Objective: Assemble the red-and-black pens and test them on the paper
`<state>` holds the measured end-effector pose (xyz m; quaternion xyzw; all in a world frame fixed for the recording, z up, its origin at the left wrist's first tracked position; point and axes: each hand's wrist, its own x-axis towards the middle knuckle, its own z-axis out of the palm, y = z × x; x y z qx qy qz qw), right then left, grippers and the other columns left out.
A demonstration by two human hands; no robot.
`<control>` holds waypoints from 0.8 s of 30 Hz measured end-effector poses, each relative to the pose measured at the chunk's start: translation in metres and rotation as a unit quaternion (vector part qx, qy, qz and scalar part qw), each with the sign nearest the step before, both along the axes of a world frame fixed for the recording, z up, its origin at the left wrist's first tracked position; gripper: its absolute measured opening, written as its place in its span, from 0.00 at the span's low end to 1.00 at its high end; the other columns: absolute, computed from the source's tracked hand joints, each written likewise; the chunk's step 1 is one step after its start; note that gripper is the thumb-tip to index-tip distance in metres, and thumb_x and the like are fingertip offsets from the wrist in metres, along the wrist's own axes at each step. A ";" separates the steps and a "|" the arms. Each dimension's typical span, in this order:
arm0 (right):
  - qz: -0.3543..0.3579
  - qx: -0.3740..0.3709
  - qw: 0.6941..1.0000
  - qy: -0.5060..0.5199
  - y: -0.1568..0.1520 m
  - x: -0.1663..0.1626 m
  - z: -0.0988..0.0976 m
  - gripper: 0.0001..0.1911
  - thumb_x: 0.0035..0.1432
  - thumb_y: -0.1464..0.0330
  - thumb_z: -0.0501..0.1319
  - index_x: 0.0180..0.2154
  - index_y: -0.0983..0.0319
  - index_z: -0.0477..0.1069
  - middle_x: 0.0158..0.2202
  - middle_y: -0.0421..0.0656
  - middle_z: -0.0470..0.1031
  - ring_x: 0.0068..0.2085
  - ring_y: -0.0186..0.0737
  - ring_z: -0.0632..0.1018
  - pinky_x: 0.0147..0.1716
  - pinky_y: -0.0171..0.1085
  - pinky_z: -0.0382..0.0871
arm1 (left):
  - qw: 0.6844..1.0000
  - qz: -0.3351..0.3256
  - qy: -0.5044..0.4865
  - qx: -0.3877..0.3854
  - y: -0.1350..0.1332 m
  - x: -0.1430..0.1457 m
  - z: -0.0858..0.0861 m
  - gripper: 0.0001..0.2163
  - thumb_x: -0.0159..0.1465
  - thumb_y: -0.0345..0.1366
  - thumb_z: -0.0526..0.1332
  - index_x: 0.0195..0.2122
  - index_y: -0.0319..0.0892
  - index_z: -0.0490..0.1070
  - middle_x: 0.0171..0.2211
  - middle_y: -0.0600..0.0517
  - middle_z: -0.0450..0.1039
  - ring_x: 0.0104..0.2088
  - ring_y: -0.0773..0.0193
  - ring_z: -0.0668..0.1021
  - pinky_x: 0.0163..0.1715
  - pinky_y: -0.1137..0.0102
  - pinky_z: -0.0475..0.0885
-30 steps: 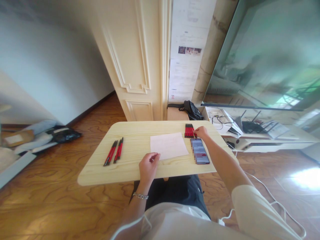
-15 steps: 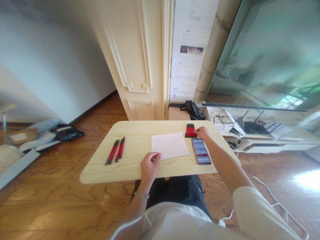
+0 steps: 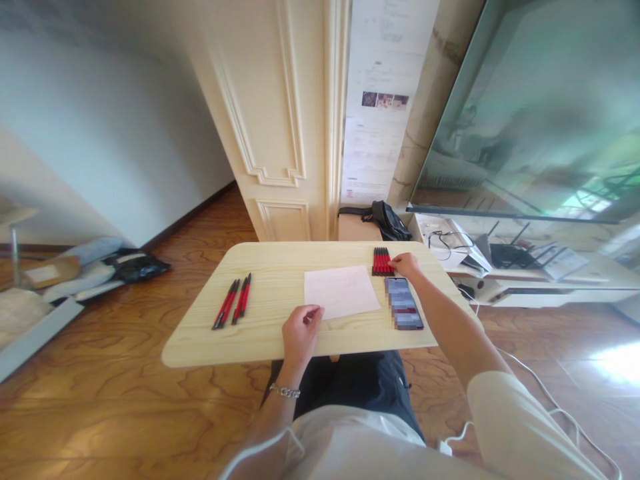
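My left hand (image 3: 301,331) has its fingers closed at the lower left corner of a white sheet of paper (image 3: 343,291), which lies flat on a light wooden table (image 3: 270,267). At the table's far right, several red and black pens (image 3: 382,261) lie side by side in a tight row. My right hand (image 3: 406,265) pinches the right end of that row, on a pen partly covered by the fingers. Below the row lies a phone (image 3: 404,304) with its screen lit. Several more red and black pens (image 3: 233,301) lie slanted at the left.
A black bag (image 3: 390,221) rests on a box behind the table. To the right stands a low white cabinet (image 3: 560,285) holding a router (image 3: 513,256), beneath a large screen (image 3: 540,113). A white cable (image 3: 537,380) runs over the floor on the right.
The view has shifted very slightly. Both hands, the paper, the pens and the phone stay in place.
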<state>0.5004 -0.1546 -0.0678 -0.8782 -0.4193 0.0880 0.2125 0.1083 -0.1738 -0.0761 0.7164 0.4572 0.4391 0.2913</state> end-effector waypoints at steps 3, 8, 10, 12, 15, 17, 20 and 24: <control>0.003 0.001 1.000 0.000 0.000 0.000 0.001 0.13 0.50 0.60 0.65 0.34 0.61 0.80 0.31 0.44 0.80 0.34 0.39 0.77 0.31 0.32 0.63 | 1.000 0.000 0.006 0.001 0.001 0.000 -0.001 0.11 0.59 0.45 0.61 0.35 0.44 0.76 0.33 0.50 0.78 0.30 0.62 0.78 0.34 0.68 0.72; 0.004 -0.002 1.000 0.004 0.000 -0.001 0.003 0.13 0.50 0.60 0.65 0.35 0.61 0.81 0.31 0.44 0.80 0.34 0.39 0.77 0.32 0.31 0.64 | 1.000 0.004 0.011 0.002 0.001 0.000 -0.002 0.11 0.60 0.45 0.60 0.35 0.44 0.75 0.33 0.51 0.78 0.31 0.63 0.78 0.35 0.69 0.72; 0.004 -0.001 1.000 0.005 0.000 -0.002 0.003 0.13 0.50 0.60 0.65 0.34 0.61 0.81 0.31 0.44 0.80 0.34 0.39 0.77 0.33 0.31 0.64 | 1.000 0.004 0.007 0.007 0.001 0.000 -0.002 0.11 0.60 0.45 0.60 0.35 0.43 0.75 0.33 0.51 0.78 0.30 0.63 0.78 0.35 0.69 0.72; 0.002 0.002 1.000 0.005 -0.001 -0.004 0.004 0.14 0.50 0.59 0.65 0.34 0.61 0.81 0.31 0.44 0.80 0.34 0.40 0.77 0.33 0.31 0.63 | 1.000 0.007 0.007 0.015 0.000 0.000 -0.001 0.11 0.60 0.45 0.60 0.35 0.43 0.75 0.32 0.50 0.78 0.30 0.63 0.78 0.35 0.69 0.72; 0.000 0.008 1.000 0.008 -0.004 -0.006 0.008 0.14 0.50 0.59 0.65 0.34 0.62 0.81 0.31 0.45 0.80 0.34 0.40 0.77 0.32 0.32 0.63 | 1.000 0.014 0.009 0.024 -0.001 0.000 0.001 0.11 0.60 0.44 0.60 0.35 0.43 0.75 0.33 0.50 0.78 0.30 0.64 0.77 0.34 0.69 0.72; 0.000 0.014 1.000 0.009 -0.006 -0.009 0.013 0.15 0.51 0.58 0.63 0.33 0.63 0.80 0.30 0.45 0.80 0.33 0.40 0.77 0.30 0.32 0.62 | 0.999 0.018 0.008 0.026 -0.001 -0.002 0.002 0.11 0.60 0.44 0.60 0.35 0.43 0.75 0.33 0.50 0.78 0.30 0.64 0.77 0.34 0.70 0.72; -0.003 0.031 1.000 0.005 -0.011 -0.021 0.022 0.19 0.55 0.57 0.58 0.34 0.65 0.80 0.31 0.48 0.79 0.33 0.41 0.76 0.29 0.34 0.61 | 0.999 0.034 0.011 0.033 0.004 -0.013 0.002 0.11 0.61 0.43 0.60 0.36 0.43 0.75 0.33 0.50 0.77 0.31 0.64 0.77 0.34 0.70 0.72; 0.000 0.136 0.991 0.014 -0.028 -0.069 0.026 0.24 0.58 0.53 0.53 0.37 0.64 0.79 0.32 0.47 0.79 0.31 0.41 0.75 0.29 0.35 0.60 | 0.992 0.089 0.079 0.050 0.026 -0.048 0.005 0.10 0.61 0.41 0.59 0.36 0.42 0.76 0.34 0.49 0.77 0.31 0.63 0.77 0.36 0.69 0.71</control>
